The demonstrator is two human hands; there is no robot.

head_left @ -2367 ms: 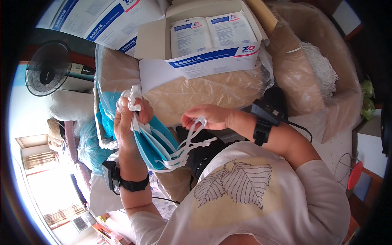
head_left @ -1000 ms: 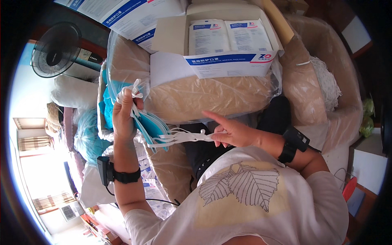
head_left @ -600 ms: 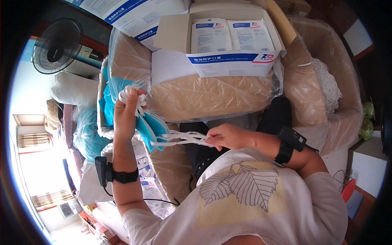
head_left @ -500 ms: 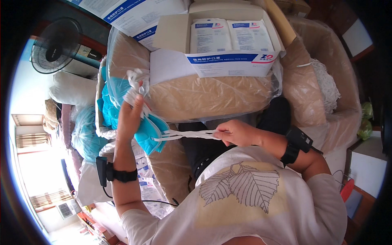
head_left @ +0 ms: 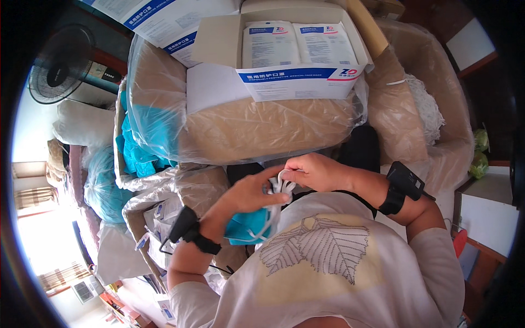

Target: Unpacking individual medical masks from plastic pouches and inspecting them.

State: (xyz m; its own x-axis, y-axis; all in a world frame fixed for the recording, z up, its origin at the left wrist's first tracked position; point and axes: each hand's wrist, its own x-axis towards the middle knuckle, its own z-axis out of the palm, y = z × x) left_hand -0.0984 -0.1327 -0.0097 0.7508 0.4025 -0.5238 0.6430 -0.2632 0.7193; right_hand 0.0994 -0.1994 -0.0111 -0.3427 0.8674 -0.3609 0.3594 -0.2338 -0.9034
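Close in front of my body, my two hands meet over a bundle of white elastic straps. My right hand is closed, pinching the straps between thumb and fingers. Just left of it, my left hand is closed round the strap bundle, thumb pressed on it. Below the left hand hangs a teal face mask, joined to the straps and partly covered by my wrist. Whether it is one mask or a small stack I cannot tell.
An open white-and-blue carton with packed pouches sits ahead on a plastic-lined box. Teal masks fill a container at left. A box of pouches stands lower left. White straps lie in a lined box at right.
My left hand has come right and toward my body with the teal mask, away from the container at left. The straps, stretched between my hands before, are now bunched together where both hands meet.
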